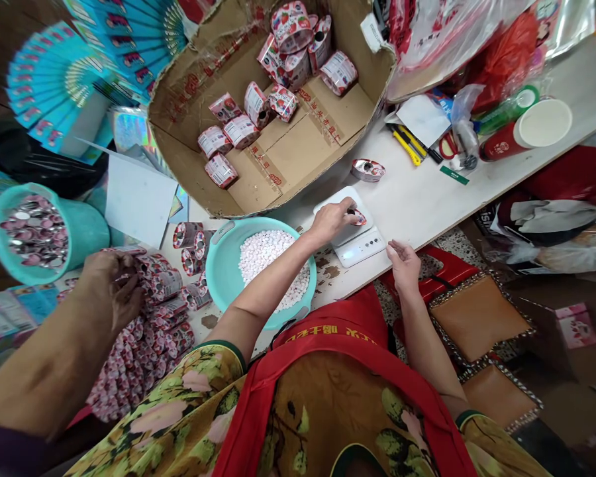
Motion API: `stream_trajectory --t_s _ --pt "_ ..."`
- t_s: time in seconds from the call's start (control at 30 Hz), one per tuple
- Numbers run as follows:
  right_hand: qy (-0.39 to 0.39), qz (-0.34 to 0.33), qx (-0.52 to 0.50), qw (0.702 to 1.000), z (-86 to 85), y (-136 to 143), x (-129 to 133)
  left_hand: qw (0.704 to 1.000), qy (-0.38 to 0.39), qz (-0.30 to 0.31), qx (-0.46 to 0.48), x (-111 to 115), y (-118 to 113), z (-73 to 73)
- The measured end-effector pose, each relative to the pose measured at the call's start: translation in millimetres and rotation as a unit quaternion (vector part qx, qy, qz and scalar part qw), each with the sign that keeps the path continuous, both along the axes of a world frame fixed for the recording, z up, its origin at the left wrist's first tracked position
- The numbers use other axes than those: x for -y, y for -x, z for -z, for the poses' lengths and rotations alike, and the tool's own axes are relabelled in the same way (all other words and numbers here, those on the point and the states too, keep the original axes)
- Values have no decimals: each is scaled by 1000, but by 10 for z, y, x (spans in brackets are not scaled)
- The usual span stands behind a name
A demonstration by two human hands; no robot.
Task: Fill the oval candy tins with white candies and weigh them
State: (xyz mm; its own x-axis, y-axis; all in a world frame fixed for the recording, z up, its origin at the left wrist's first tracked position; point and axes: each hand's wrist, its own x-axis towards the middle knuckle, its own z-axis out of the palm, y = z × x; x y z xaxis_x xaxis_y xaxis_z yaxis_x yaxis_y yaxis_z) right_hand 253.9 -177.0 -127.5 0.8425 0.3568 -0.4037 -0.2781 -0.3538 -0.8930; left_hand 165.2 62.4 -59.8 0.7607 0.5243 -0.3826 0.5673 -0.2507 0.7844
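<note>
My left hand [334, 220] reaches across to a white digital scale [360, 249] on the table. Its fingers are closed on a small red-and-white strawberry-printed container [359, 217] at the scale's plate. My right hand [405, 266] is beside the scale's right corner at the table edge, fingers loosely curled and apart, nothing visible in it. Under my left forearm, a turquoise basin [220, 265] holds small pale pink-white pellets [263, 255]. A similar printed container [368, 170] lies on the table beyond the scale.
A cut-down cardboard box [298, 165] holds several printed containers. At left, another person's hand [114, 288] is over stacked containers [161, 278], near a turquoise bucket [87, 228]. A yellow cutter [406, 146] and a paper cup [544, 124] lie at right; a red stool [444, 265] stands below.
</note>
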Motion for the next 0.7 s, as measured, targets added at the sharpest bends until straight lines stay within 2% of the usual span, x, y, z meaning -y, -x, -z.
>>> stream_trajectory --t_s 0.07,0.13,0.2,0.23,0.27,0.33,0.4,0.47,0.53,0.6,0.7 --pt "1 0 -1 1000 -17 -15 -6 987 117 -77 80 -43 61 -72" --pt "5 -7 1 1000 -52 -43 -15 950 228 -164 135 -167 122 -190" --pt "14 -21 8 1000 -103 -82 -56 919 278 -223 167 -404 129 -309" --pt "17 -33 18 999 -131 -101 -97 915 270 -238 180 -567 93 -347" --pt "17 -49 33 998 -158 -118 -155 919 242 -246 190 -757 24 -363" --pt "6 -100 88 991 -202 -139 -322 941 134 -245 191 -1192 -223 -314" --pt "-11 -173 170 970 -222 -132 -543 965 -11 -215 148 -1636 -585 -162" --pt "-16 -250 252 935 -210 -101 -776 976 -135 -165 47 -2006 -1000 46" --pt "-9 -303 306 902 -180 -67 -966 968 -213 -124 -53 -2262 -1397 250" --pt "-8 -329 325 887 -161 -62 -1070 954 -266 -95 -103 -2422 -1731 398" --pt "-14 -304 307 902 -190 -169 -1053 934 -331 -16 -134 -2603 -2092 477"
